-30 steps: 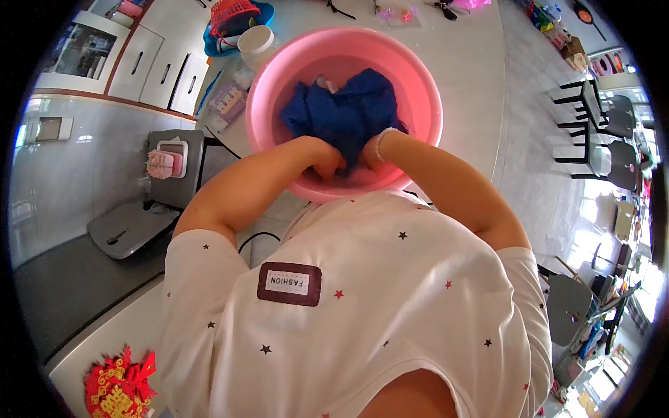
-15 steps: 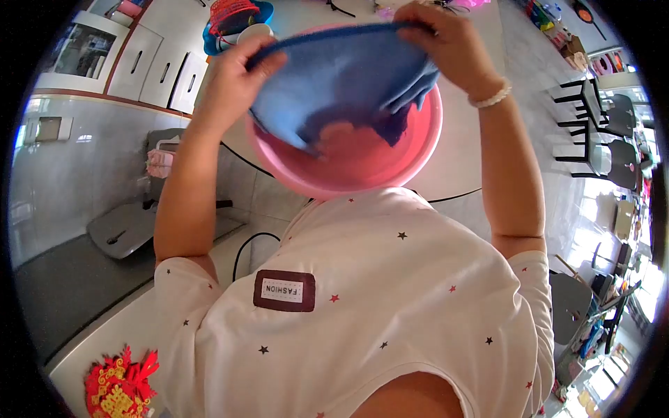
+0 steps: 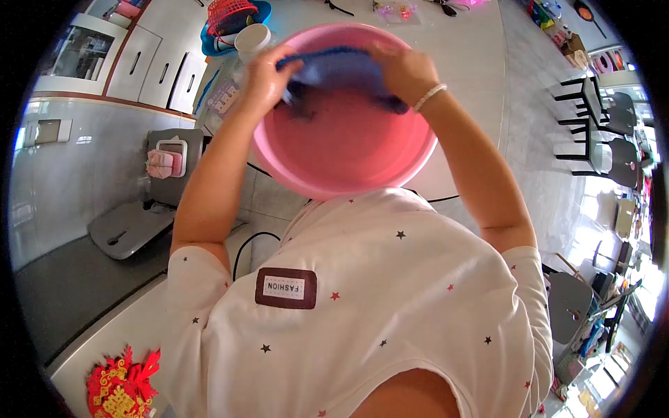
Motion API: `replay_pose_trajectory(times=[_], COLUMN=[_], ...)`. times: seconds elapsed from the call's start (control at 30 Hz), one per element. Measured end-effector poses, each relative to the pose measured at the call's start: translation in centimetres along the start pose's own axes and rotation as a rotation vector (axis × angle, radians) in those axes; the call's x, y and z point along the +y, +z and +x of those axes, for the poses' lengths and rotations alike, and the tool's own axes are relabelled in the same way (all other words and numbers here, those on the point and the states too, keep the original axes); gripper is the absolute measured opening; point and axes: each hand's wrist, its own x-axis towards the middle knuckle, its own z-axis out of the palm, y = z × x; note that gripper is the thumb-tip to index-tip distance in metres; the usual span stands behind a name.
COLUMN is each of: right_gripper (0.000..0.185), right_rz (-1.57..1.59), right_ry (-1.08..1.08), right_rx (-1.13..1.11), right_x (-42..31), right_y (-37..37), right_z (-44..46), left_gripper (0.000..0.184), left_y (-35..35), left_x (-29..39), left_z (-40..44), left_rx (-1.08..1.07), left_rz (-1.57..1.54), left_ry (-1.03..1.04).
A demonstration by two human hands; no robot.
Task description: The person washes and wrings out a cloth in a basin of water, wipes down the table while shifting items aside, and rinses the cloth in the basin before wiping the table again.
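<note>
A blue cloth (image 3: pixel 338 70), blurred by motion, hangs between my two hands over the far part of a pink basin (image 3: pixel 279 171). My left hand (image 3: pixel 268 76) is closed on the cloth's left top corner, above the basin's left rim. The right top end is gripped by my right hand (image 3: pixel 408 73), which wears a pale beaded bracelet at the wrist. The cloth's top edge runs nearly straight between the hands, and its lower part hangs down inside the basin.
A white tub (image 3: pixel 252 38) and a blue basin with a red basket (image 3: pixel 230 15) stand beyond my left hand. A clear packet (image 3: pixel 397 12) lies at the table's far side. Chairs (image 3: pixel 620 164) are at the right, a grey chair (image 3: pixel 132 230) at the left.
The cloth came up out of the basin, was spread wide between both hands, and is now lower and less stretched, with my hands closer together.
</note>
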Motion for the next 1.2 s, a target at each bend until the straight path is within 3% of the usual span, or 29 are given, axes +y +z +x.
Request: replay_pose_trajectory(times=[0.1,0.13,0.23,0.27,0.37,0.53,0.63,0.7,0.73,0.77,0.83,0.97,1.03,1.07,1.17,1.2], right_gripper=[0.042,0.046,0.055,0.06,0.062,0.042,0.029,0.025,0.024,0.023,0.022,0.021,0.014,0.012,0.009,0.014], right_rz=[0.035,0.062,0.222,0.31,0.257,0.1,0.002,0.031,0.088,0.235,0.41,0.765,1.158,1.355,2.069,2.105], right_ry=[-0.078,-0.099,0.03,0.138,0.162,0.13,-0.007,-0.031,-0.013,-0.023,-0.06,-0.111,-0.052,-0.019,0.063,0.122], right_rx=[-0.259,-0.347,-0.692,-0.818,-0.899,-0.667,-0.512,-0.379,-0.29,-0.176,0.04,0.261,0.404,0.476,0.665,0.684], right_x=[-0.8,-1.4,-2.3,-2.4,-2.1,-3.2,-2.1,-1.9,-2.1,-2.1,-2.4,-4.1,-4.9,-5.0,-3.3,-1.3], right_y=[3.5,3.9,4.3,4.5,6.5,8.0,7.5,4.1,2.3,1.2,-2.2,-9.7,-12.1,-12.9,-14.1,-12.8], right_z=[-0.3,-0.2,-0.5,-0.3,-0.4,-0.8,-0.5,-0.1,0.3,0.8,1.7,1.8,1.5,1.5,1.4,1.6], left_gripper=[0.024,0.027,0.033,0.034,0.041,0.044,0.047,0.059,0.062,0.065,0.066,0.071,0.07,0.063,0.053,0.055], left_y=[2.9,3.7,5.5,6.4,8.4,8.4,5.4,4.5,4.4,4.4,5.1,2.2,1.9,2.5,2.6,2.8], left_x=[-0.7,-0.7,-0.5,-1.3,-2.8,-2.5,-0.2,-0.8,-1.0,-1.1,0.1,6.0,7.1,6.5,5.6,5.3], left_z=[-1.2,-1.5,-2.4,-3.0,-4.1,-3.2,-1.8,-1.8,-1.9,-1.7,-0.2,1.3,1.4,1.5,0.8,0.5], left_rx=[-0.393,-0.493,-0.945,-0.992,-1.095,-1.148,-1.052,-0.718,-0.551,-0.38,-0.237,-0.389,-0.429,-0.374,-0.509,-0.404], left_rz=[0.148,0.221,0.304,0.336,0.405,0.427,0.453,0.392,0.221,0.052,-0.49,-0.707,-0.902,-0.887,-0.802,-0.803], left_ry=[-0.142,-0.097,-0.226,-0.252,-0.31,-0.223,-0.383,-0.263,-0.128,0.004,0.1,-0.121,-0.331,-0.212,-0.362,-0.376])
